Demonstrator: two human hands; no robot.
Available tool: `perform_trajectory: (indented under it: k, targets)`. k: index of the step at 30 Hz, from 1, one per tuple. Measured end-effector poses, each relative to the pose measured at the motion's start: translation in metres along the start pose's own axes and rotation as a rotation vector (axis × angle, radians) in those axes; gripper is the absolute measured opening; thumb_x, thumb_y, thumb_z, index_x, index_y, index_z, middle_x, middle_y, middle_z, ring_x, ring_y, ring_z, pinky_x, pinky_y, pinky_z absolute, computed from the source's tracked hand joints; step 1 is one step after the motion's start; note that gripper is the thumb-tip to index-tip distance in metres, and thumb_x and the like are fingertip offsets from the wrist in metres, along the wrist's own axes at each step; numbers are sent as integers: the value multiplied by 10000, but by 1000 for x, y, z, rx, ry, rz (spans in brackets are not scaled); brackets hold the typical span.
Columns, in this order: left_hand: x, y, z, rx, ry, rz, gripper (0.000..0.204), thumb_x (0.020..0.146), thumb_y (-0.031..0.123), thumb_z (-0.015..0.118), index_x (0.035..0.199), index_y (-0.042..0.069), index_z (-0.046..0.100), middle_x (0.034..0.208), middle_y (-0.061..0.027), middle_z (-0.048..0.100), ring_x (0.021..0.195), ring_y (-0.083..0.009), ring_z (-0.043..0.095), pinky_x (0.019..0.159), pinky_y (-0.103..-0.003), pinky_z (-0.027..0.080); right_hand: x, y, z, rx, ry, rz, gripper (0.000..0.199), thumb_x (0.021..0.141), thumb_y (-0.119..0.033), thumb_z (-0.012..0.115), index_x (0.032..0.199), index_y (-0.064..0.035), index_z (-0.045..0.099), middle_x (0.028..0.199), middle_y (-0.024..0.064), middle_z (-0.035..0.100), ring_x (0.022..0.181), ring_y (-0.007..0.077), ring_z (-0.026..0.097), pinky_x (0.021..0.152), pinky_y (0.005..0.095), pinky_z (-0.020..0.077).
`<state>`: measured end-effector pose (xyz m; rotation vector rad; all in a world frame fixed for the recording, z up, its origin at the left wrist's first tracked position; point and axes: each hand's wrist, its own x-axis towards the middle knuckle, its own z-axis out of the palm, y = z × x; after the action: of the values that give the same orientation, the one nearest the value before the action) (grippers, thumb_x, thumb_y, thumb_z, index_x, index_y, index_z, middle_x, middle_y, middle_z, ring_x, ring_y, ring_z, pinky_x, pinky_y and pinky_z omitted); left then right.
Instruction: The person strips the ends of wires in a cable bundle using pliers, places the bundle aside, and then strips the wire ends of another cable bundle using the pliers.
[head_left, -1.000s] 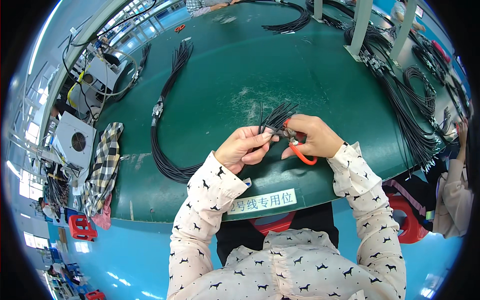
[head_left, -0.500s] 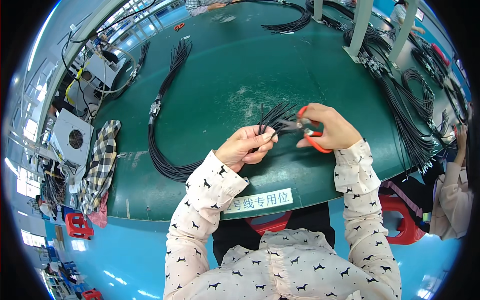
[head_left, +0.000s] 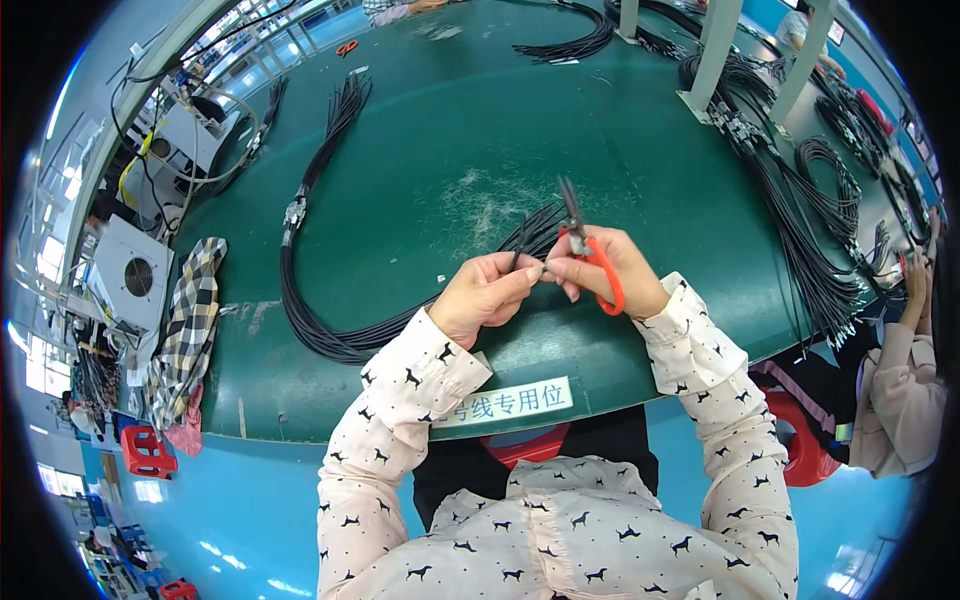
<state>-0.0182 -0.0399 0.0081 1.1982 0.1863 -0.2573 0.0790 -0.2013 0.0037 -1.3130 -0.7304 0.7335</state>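
Note:
My left hand [head_left: 490, 300] is closed, with thumb and fingers pinched on the end of a black cable. That cable belongs to a bundle of thin black cables [head_left: 345, 343], whose near ends [head_left: 545, 225] fan out just beyond my fingers. From there the bundle curves left and away across the table, with a silvery wrapped band [head_left: 294, 212] partway along. In my right hand [head_left: 615, 275] are red-handled cutters [head_left: 607, 285], blades pointing up and away. The right thumb and forefinger meet the left fingertips at the cable's tip; the small piece between them is hard to make out.
Under the work lies a green tabletop [head_left: 400, 200] with a white label strip [head_left: 515, 400] at its near edge. More black cable bundles [head_left: 800, 240] lie to the right by grey posts [head_left: 712, 65]. Checked cloth [head_left: 190, 325] and a grey fan box [head_left: 130, 275] stand left. Co-workers sit right and far.
My right hand has moved left to meet the left fingertips. The cutters have swung from pointing left at the cable ends to pointing upward. The view has shifted slightly.

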Motion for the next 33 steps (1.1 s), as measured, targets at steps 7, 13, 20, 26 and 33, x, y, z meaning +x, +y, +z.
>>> perform_trajectory:
  k: [7,13,20,26,33]
  targets:
    - [-1,-3,-1,5,0,-50,168,840,174,546,918,26,539,569,93,364,408,12,262,355,-161,165,0,7,-5,-151,-53,-52,136,801,-100,590,783,13,517,645,36,551,522,74,525,479,197,433]
    - [4,-4,-2,-38,-104,-138,146,865,154,500,943,31,512,581,73,368,412,3,267,363,-163,180,-1,9,-12,-153,-81,-45,149,805,-105,586,765,14,506,627,39,548,532,81,536,465,205,423]
    - [-6,-16,7,92,-135,-48,93,883,108,441,930,33,470,591,42,372,412,-12,261,370,-169,190,2,5,-13,-490,-273,-73,145,803,-141,603,791,-11,540,629,12,542,512,62,522,442,192,400]
    - [-17,-17,1,-42,-262,-131,86,882,102,449,912,26,472,601,43,360,427,-14,254,382,-173,184,-9,7,-5,-213,-414,143,186,822,-200,571,775,-23,539,593,-4,514,467,39,465,404,174,356]
    - [-26,-25,5,-73,-258,-219,115,883,112,459,929,26,519,547,65,328,435,-9,241,387,-183,172,-19,4,2,-66,-465,216,165,841,-167,528,770,-18,532,638,-6,508,490,34,470,413,169,369]
